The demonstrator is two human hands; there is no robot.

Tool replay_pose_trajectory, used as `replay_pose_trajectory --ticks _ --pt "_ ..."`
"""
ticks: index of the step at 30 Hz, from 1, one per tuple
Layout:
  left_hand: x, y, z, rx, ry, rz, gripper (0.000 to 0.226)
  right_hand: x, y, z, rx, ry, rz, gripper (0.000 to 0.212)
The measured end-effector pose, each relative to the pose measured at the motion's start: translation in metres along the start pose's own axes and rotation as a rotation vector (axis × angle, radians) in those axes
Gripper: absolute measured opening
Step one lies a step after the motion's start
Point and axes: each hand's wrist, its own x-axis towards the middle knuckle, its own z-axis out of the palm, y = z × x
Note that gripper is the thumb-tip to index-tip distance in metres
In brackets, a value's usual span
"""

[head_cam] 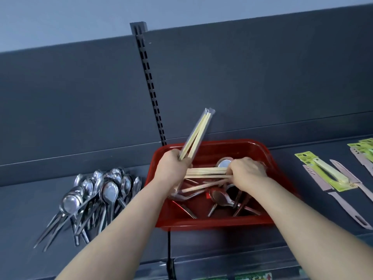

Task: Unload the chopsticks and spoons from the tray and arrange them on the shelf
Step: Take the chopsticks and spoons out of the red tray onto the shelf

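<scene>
Spoon pile (94,190) already on shelf (30,209); tray (268,158) holds more spoons; left hand (171,166) fingers wrapped round wrapped chopsticks (198,132); right hand (246,170) fingers curled gathering loose chopsticks (205,172); roughly halfway

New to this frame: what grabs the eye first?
The red tray at centre, both hands over it: the left hand grips a wrapped chopstick bundle angled upward, the right hand grips more chopsticks lying in it. A spoon pile lies on the shelf to its left; packaged knives lie to its right.
</scene>
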Motion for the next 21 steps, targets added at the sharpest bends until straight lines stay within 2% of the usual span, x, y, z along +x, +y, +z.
replay_pose_trajectory --ticks 4,8,16,21 --pt "-0.001 0.006 -0.009 -0.027 0.067 0.017 0.006 -0.001 0.001 -0.019 0.121 0.094 0.014 0.018" --pt "-0.003 0.006 -0.012 -0.119 0.106 -0.025 0.008 -0.014 0.000 -0.025 0.474 0.067 -0.032 0.008" --pt "-0.034 -0.019 -0.052 -0.232 0.307 -0.084 0.013 -0.028 -0.071 -0.027 0.836 0.138 -0.191 0.025" --pt "-0.061 -0.064 -0.125 -0.299 0.489 -0.126 0.010 -0.049 -0.153 -0.025 0.864 0.072 -0.309 0.030"
